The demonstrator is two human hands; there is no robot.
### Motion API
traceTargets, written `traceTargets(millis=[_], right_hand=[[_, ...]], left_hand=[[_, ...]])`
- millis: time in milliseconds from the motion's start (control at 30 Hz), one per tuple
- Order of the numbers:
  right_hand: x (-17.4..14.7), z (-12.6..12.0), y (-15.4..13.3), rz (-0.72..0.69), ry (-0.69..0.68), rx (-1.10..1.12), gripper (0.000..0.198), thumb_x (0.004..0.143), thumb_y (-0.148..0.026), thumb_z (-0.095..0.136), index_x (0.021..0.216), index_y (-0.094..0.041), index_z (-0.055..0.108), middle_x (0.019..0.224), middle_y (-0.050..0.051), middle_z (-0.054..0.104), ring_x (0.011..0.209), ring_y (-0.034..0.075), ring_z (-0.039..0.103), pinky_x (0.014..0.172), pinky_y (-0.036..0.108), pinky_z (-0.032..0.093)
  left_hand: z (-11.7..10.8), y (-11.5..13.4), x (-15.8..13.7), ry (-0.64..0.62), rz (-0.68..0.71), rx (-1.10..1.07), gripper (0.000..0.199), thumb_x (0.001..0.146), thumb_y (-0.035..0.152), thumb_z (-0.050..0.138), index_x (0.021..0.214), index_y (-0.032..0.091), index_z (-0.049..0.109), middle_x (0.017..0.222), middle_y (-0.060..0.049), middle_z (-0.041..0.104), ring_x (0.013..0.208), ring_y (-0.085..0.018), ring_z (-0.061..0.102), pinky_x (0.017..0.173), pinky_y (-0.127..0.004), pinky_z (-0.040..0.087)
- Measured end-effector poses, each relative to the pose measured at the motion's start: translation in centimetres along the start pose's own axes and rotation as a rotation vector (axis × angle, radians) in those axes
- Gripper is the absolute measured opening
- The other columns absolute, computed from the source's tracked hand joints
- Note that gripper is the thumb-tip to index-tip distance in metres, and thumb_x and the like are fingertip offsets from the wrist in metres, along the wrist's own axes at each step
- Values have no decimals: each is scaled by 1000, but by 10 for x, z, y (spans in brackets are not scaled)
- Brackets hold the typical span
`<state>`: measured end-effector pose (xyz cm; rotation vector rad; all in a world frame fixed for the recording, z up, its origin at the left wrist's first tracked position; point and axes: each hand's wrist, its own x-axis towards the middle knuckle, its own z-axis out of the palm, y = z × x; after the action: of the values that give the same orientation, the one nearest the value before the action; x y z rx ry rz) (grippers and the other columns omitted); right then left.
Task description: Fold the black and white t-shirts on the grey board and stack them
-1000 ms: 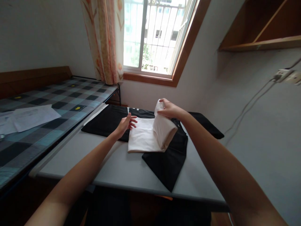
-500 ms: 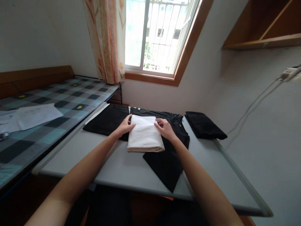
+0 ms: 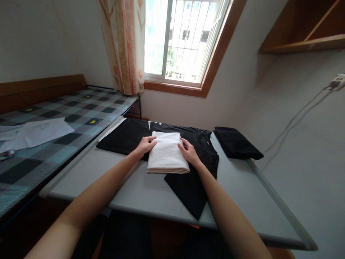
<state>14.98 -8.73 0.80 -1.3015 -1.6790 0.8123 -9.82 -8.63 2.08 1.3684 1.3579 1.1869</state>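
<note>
A folded white cloth (image 3: 168,154), a neat rectangular bundle, lies in front of me on top of a black T-shirt (image 3: 183,129). My left hand (image 3: 145,145) grips its left edge, thumb on top and fingers at the side. On the opposite edge, my right hand (image 3: 189,151) holds it the same way, some fingertips hidden beneath. The T-shirt is laid out sideways, its collar to the right and one black sleeve (image 3: 188,192) pointing toward me. White print shows along its far side.
A folded black cloth (image 3: 237,144) sits at the right of the grey-white table (image 3: 88,178). Left of the table is a bed with a checked cover (image 3: 61,108) and papers (image 3: 45,133) on it. A cable (image 3: 296,118) hangs along the right wall.
My hands have slid slightly toward me along the cloth's side edges, and the right fingers close more around its edge. The cloth stays in place on the T-shirt.
</note>
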Motion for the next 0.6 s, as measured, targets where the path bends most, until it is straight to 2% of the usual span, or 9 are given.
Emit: traceTargets(millis=[67,133,200,267,367,433,500,533,600], right_hand=[[-2,-1,-3,20,26,-48,53,85,-50,54,128,-18,57,123,12,63,101,21,64,88,34,51],[-4,-2,-5,70,43,-125,54,85,-53,53,126,-18,58,107,11,68,94,22,65,85,35,51],[-7,-4,-7,117,31,-182,55,85,-56,52,124,-18,58,90,8,69,85,22,66,81,35,51],[-8,-5,-9,125,5,-189,56,85,-57,51,125,-18,57,80,5,67,79,22,65,77,35,50],[-11,-6,-10,95,-24,-167,58,84,-56,52,128,-19,52,73,1,63,75,22,64,75,34,49],[-13,-7,-11,88,-31,-158,60,83,-56,52,130,-20,48,67,-2,59,71,21,62,73,33,48],[-14,-7,-12,89,-31,-159,60,83,-57,52,131,-21,46,62,-5,55,67,21,61,71,33,47],[-15,-8,-13,88,-29,-158,60,83,-58,51,130,-21,46,61,-5,54,66,21,61,70,33,47],[-16,-8,-14,78,-23,-156,58,83,-57,51,128,-21,48,61,-4,55,66,21,61,70,32,46]], left_hand=[[-5,4,-1,-30,35,152,58,69,40,74,117,8,68,120,-17,68,107,-31,64,92,-37,49],[-10,9,-4,-29,76,398,61,72,45,71,123,11,65,115,-16,70,105,-32,65,92,-37,48],[-15,13,-6,-17,66,616,64,75,53,65,127,15,62,109,-16,72,103,-34,66,89,-38,48],[-17,14,-8,-38,20,707,66,78,61,59,128,18,60,107,-16,72,102,-34,66,86,-38,48],[-15,16,-10,-109,21,629,73,76,60,62,135,17,54,115,-16,69,101,-31,66,85,-34,49],[-14,19,-11,-138,56,471,87,71,52,70,146,17,42,120,-15,67,98,-27,66,84,-32,50],[-14,24,-12,-155,31,293,97,67,43,76,151,20,33,119,-13,66,94,-23,66,80,-30,51],[-14,27,-13,-167,-11,214,97,66,41,78,150,23,34,118,-12,66,93,-22,66,77,-30,52],[-15,32,-13,-215,-117,84,84,64,39,80,142,25,49,118,-11,66,97,-23,65,73,-29,52]])
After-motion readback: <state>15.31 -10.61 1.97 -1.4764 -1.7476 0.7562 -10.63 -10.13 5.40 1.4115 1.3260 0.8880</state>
